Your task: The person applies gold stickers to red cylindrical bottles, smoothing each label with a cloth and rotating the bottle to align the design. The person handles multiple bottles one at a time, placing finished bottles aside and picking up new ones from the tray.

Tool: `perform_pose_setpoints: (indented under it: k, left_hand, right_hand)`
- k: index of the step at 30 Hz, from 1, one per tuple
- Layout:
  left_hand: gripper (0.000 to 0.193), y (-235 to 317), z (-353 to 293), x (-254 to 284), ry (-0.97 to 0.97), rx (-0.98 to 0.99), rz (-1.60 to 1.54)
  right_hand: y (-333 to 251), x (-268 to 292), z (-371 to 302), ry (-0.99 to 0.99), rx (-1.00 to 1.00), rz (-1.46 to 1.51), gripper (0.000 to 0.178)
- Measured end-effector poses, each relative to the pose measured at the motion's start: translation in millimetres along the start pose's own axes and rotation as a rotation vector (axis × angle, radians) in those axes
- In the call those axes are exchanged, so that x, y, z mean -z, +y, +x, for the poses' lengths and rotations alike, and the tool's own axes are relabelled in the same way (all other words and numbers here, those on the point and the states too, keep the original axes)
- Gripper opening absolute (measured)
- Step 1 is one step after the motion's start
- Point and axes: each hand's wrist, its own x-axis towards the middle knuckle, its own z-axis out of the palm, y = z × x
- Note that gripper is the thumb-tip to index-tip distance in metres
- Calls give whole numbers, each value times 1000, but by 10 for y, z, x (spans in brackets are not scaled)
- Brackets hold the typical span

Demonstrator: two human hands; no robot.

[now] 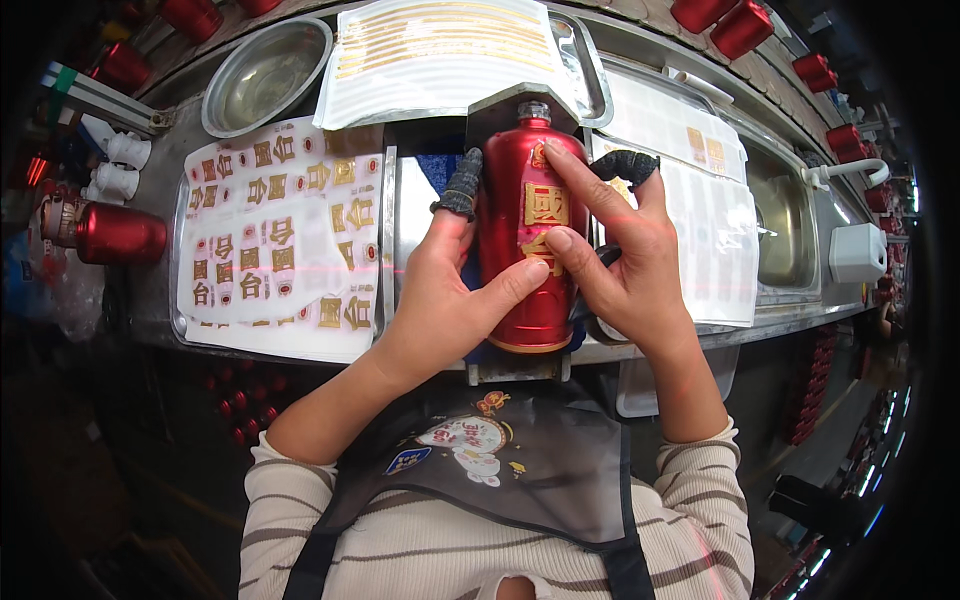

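Red bottle lies in a metal jig, left hand and right hand clamped on its sides, thumbs pressing its gold label.

Bright, sharp centre; dark warped rim
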Motion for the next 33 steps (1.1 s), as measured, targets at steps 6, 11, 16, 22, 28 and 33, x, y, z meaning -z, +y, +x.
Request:
perform_pose_setpoints:
  k: [6,11,16,22,28,33]
  left_hand:
    - [85,0,0,-14,16,-44,20]
    - [62,-42,4,-27,67,-144,83]
    - [88,15,10,6,18,-2,40]
    - [65,-34,-1,-9,66,-116,103]
    - [66,18,97,-29,130,-165,3]
    - [62,180,305,-4,133,-90,-94]
  right_hand:
    - [-6,10,-18,-5,-8,15,56]
    - [-2,14,-10,-1,18,3,57]
    - [25,-17,-28,13,3,20,58]
    - [12,-11,-15,9,-4,35,60]
    - [102,-65,-49,105,-434,613,47]
    - [89,-59,88,110,-499,834,31]
